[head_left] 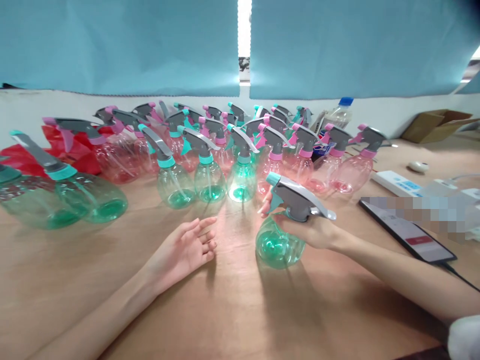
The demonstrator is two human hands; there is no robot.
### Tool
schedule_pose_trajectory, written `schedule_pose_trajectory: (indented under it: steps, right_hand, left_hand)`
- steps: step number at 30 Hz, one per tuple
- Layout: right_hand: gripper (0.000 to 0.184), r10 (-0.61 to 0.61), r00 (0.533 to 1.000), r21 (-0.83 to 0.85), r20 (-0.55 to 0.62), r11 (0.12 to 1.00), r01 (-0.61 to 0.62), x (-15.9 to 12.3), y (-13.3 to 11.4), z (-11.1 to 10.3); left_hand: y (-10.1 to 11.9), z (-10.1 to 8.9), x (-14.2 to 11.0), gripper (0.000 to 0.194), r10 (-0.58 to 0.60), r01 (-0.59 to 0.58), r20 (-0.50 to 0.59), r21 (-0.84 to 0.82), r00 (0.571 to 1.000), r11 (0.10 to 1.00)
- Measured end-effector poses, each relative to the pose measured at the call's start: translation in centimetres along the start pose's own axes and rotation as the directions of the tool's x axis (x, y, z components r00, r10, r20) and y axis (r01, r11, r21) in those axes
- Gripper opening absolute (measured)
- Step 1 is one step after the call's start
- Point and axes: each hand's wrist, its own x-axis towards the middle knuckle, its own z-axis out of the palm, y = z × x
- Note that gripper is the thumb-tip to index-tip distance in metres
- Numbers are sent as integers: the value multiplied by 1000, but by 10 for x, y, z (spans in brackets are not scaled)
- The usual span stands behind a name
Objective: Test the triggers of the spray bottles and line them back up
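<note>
My right hand (313, 230) is wrapped round the neck of a green spray bottle (279, 247) with a grey and turquoise trigger head, its nozzle pointing left. Whether the bottle's base touches the table is hard to tell. Palm turned up and fingers loosely curled apart, my left hand (191, 245) rests over the wooden table (232, 310) and holds nothing. Just beyond the hands stand a green spray bottle (242, 180), another green bottle (210, 180) and a third green bottle (176, 185). Pink spray bottles (275, 167) are mixed in behind them.
Two green spray bottles (101, 200) stand at the left, by a red plastic bag (71, 155). A phone (412, 232) with a cable, a white power strip (401, 185), an earbud case (418, 166) and a cardboard box (435, 125) lie right. A blue-capped bottle (339, 115) stands behind.
</note>
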Motion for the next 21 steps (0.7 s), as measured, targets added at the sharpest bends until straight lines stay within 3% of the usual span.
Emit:
schedule_pose_trajectory:
  steps: [6,14,21]
  right_hand:
    - [28,-19,1000,-35,-2,999,19,1,-1,-1]
    - [44,-25,999,40,32,999,23,3,1,0]
    - [54,-17,999,-8,45,1000,17,0,7,-2]
  left_hand:
    - [-1,-3,-1,27,-11,11,5,-12,1000,1000]
    - [-3,0,-2,28,-3,4,-15,53,1000,999]
    - [-5,-2,-3,33,27,-26,-13,113,1000,993]
